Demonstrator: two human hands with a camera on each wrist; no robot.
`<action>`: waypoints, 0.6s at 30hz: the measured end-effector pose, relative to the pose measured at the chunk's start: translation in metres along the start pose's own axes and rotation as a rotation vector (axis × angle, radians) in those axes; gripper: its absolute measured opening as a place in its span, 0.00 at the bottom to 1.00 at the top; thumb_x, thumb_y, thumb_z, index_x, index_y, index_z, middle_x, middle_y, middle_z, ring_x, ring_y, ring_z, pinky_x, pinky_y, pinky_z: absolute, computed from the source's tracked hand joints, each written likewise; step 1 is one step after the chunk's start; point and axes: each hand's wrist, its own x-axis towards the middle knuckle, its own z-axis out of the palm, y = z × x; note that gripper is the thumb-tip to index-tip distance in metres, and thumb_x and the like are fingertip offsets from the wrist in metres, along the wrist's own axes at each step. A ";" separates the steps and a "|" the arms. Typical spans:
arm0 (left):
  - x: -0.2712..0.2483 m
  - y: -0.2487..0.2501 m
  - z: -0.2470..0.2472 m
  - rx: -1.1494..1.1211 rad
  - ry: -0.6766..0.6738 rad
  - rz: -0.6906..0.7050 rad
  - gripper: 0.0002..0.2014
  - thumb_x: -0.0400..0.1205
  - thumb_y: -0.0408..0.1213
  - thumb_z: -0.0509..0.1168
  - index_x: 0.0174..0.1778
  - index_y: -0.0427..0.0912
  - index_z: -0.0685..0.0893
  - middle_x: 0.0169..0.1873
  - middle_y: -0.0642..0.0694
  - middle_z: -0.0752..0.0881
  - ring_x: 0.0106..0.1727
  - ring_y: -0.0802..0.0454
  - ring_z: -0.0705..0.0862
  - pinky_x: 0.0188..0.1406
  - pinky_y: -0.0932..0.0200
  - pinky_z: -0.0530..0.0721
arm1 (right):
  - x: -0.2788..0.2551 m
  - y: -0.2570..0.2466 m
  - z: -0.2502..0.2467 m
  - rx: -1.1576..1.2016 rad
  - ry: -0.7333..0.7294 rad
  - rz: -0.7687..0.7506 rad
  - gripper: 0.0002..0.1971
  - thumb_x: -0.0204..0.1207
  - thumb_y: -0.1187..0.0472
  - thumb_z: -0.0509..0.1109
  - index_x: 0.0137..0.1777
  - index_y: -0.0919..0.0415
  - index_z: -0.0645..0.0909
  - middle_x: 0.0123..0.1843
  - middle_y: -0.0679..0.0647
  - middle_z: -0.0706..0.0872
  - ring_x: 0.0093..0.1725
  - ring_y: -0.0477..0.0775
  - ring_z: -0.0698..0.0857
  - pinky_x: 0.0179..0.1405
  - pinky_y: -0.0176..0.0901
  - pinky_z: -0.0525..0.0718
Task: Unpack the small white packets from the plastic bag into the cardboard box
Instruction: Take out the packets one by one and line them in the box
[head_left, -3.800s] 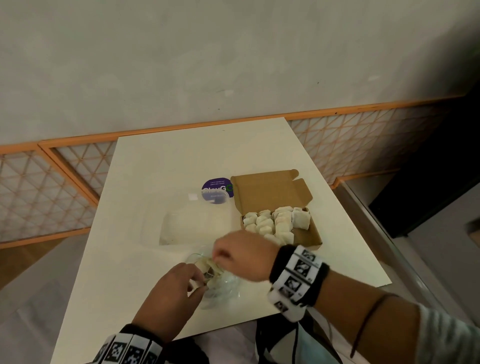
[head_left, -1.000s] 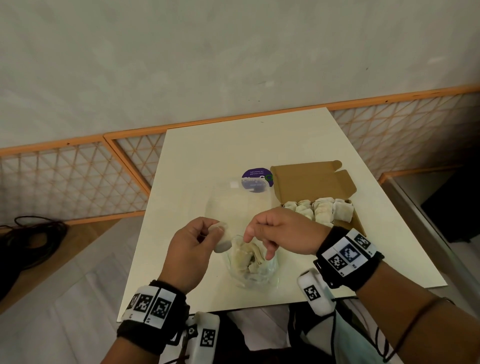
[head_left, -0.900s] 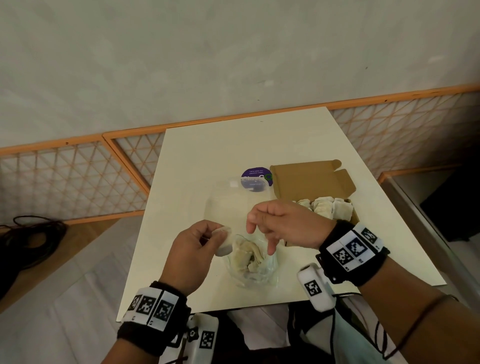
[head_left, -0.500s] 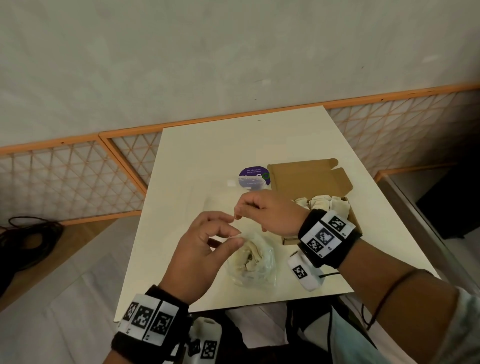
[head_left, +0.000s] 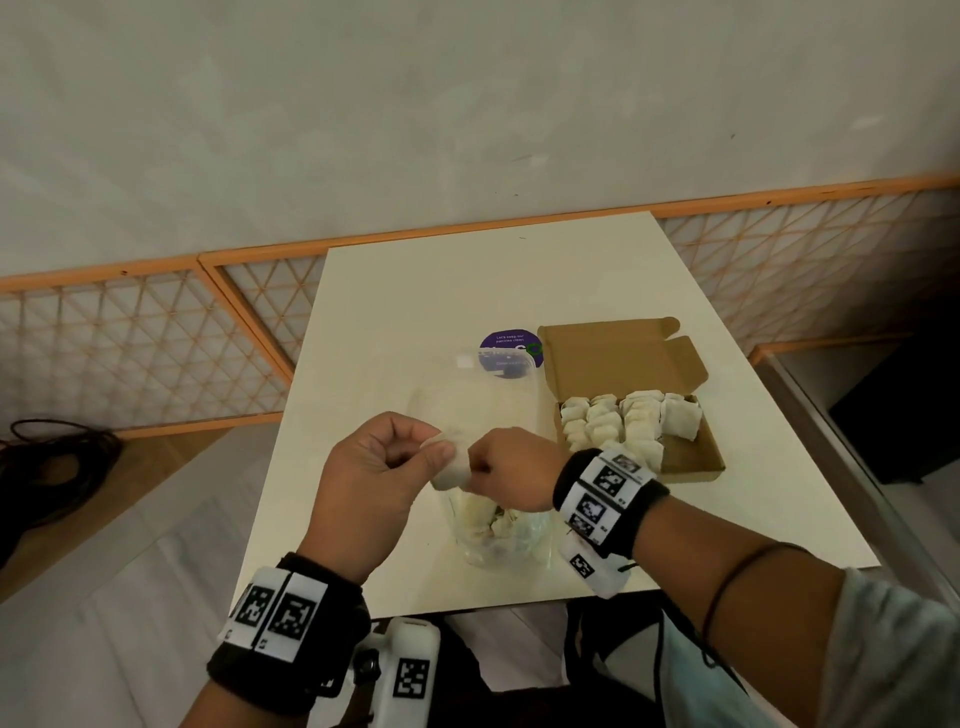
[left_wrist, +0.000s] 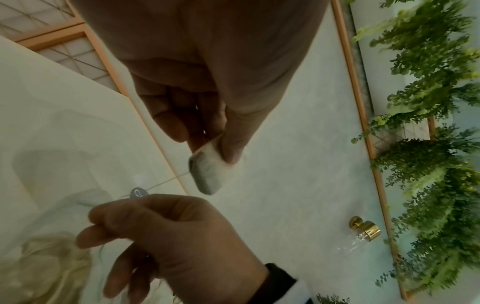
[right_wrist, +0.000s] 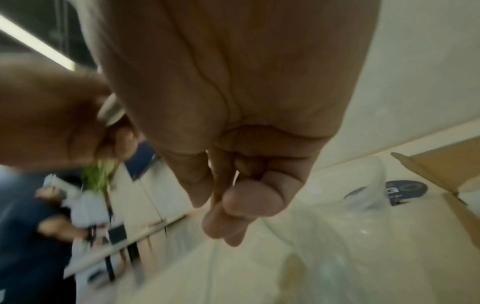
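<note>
A cream worktop stands against a pale wall with an orange lattice rail. On it, beyond and to the outer side of the right hand, sits the open cardboard box, plain brown, lid folded back, its far end packed with rows of small white packets that stand side by side, soft and pillow-shaped with crimped edges; the near corner of the box floor is bare. Directly below both hands lies the plastic bag, clear and crumpled, its mouth gaping toward the far edge, with a heap of pale packets bunched at its near end. A round purple sticker lies on the worktop beyond the hands, just beside the box lid and partly under the bag's clear film.

The left hand is raised above the bag, thumb and fingers pinching one white packet, a small puffy rectangle, off-white and faintly grey in shadow, which hangs between the two hands. A thin thread runs from it to the right hand, whose thumb and fingers are curled and pinch a small dark tag at the thread's end. Both wrists wear black bands with printed square markers.
</note>
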 end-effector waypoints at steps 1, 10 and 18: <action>0.001 -0.003 0.000 0.001 0.007 -0.017 0.03 0.80 0.28 0.75 0.46 0.36 0.87 0.39 0.39 0.95 0.44 0.44 0.94 0.45 0.66 0.87 | 0.003 -0.001 0.006 -0.086 -0.003 0.007 0.16 0.84 0.56 0.66 0.34 0.58 0.81 0.33 0.52 0.83 0.33 0.52 0.80 0.32 0.40 0.75; -0.005 -0.015 -0.007 0.006 0.008 -0.122 0.06 0.82 0.26 0.73 0.53 0.38 0.89 0.40 0.41 0.94 0.37 0.56 0.91 0.34 0.68 0.86 | 0.020 -0.023 0.062 -0.661 -0.196 0.100 0.16 0.88 0.58 0.61 0.67 0.67 0.81 0.67 0.63 0.85 0.66 0.65 0.85 0.63 0.58 0.84; -0.006 -0.029 -0.017 0.115 -0.014 -0.080 0.05 0.82 0.29 0.74 0.47 0.44 0.92 0.43 0.44 0.94 0.43 0.49 0.91 0.44 0.54 0.91 | 0.027 -0.012 0.046 -0.395 -0.258 0.249 0.11 0.88 0.61 0.65 0.64 0.65 0.84 0.65 0.61 0.86 0.63 0.59 0.85 0.65 0.50 0.79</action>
